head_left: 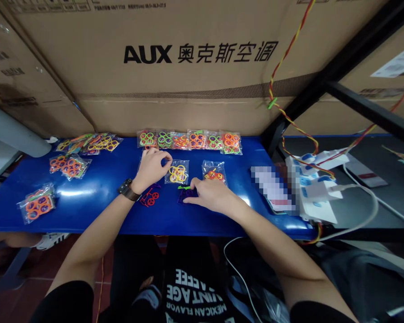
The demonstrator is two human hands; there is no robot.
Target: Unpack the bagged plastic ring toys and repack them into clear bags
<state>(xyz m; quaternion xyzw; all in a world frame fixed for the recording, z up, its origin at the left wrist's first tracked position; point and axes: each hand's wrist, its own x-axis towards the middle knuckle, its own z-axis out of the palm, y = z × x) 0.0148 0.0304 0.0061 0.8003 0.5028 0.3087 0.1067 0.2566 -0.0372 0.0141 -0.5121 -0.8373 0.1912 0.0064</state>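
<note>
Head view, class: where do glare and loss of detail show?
Head view: white glare on the glossy blue tabletop, left and right; head view: glints on the leftmost clear plastic packet of orange rings; head view: pixelated squares over the flat rectangular phone.

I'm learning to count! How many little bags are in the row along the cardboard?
6, along the cardboard, left to right: first bag, second bag, third bag, fourth bag, fifth bag, sixth bag. Others may hide underneath.

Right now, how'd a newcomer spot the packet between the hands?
On the blue table, look between the left hand and right hand. The clear packet there holds yellow rings; the neighbouring packet by the right hand shows red and orange pieces.
</note>
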